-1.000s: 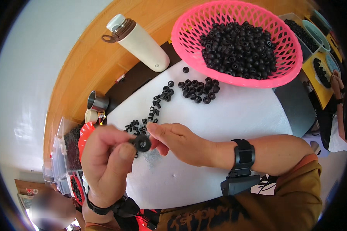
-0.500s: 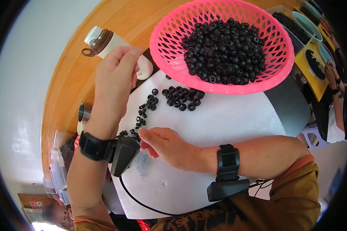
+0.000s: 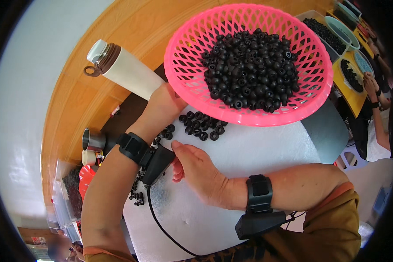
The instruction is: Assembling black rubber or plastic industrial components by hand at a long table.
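Note:
My left hand (image 3: 165, 104) is at the near left rim of the pink lattice basket (image 3: 179, 89); its fingers are hidden at the rim, so I cannot see what they do. The basket holds a heap of black ring-like beads (image 3: 253, 72). Below it, a loose group of larger black beads (image 3: 201, 125) lies on the white foam board (image 3: 244, 148). My right hand (image 3: 200, 172) hovers over the board beside my left wrist, thumb and fingers closed; anything between them is hidden. Smaller black pieces (image 3: 137, 196) lie partly under my left forearm.
A cream bottle (image 3: 133, 72) with a brown collar lies left of the basket. A metal cup (image 3: 93, 139) stands further left. A black cable (image 3: 161, 222) runs from my left wrist device (image 3: 158, 165). At right, another person's hands (image 3: 370, 83) are over a yellow table (image 3: 351, 102).
My left hand has come down and right from in front of the bottle to the basket's rim. My right hand stays closed, nearly in place. The view has shifted slightly.

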A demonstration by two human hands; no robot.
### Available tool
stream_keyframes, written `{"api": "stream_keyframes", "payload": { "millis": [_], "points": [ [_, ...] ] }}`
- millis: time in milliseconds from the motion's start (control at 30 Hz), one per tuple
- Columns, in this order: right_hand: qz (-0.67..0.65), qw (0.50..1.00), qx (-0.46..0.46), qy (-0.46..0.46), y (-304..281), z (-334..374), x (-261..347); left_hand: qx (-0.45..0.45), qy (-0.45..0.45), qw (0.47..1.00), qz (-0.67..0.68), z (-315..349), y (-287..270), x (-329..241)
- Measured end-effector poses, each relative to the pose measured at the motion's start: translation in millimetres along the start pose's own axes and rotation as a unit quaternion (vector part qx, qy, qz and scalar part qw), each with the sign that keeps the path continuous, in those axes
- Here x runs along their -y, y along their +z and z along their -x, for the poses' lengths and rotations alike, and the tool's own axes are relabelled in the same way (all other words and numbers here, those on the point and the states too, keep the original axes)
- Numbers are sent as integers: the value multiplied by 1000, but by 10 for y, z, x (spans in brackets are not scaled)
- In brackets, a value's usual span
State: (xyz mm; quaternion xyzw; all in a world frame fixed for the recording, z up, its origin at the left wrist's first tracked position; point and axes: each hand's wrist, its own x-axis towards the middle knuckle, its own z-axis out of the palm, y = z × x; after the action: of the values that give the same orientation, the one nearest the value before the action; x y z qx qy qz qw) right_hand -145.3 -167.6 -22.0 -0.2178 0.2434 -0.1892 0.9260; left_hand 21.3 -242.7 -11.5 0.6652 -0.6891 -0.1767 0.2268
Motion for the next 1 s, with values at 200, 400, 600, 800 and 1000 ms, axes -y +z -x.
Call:
{"api": "stream_keyframes", "payload": {
  "millis": [200,400,600,800,1000],
  "points": [
    [-11,1000,6,9,4,-10,-44,1,9,996,-86,53,-95,-160],
    [37,998,39,-22,-13,-21,-76,-76,-188,968,148,736,-450,-650],
    [67,990,125,20,87,98,-79,-179,-157,957,166,1775,-436,-786],
    [113,973,188,71,133,179,-132,-211,-17,977,26,2120,-293,-681],
    [143,965,197,101,73,108,-137,-217,19,974,58,2171,-182,-487]
  ]
}}
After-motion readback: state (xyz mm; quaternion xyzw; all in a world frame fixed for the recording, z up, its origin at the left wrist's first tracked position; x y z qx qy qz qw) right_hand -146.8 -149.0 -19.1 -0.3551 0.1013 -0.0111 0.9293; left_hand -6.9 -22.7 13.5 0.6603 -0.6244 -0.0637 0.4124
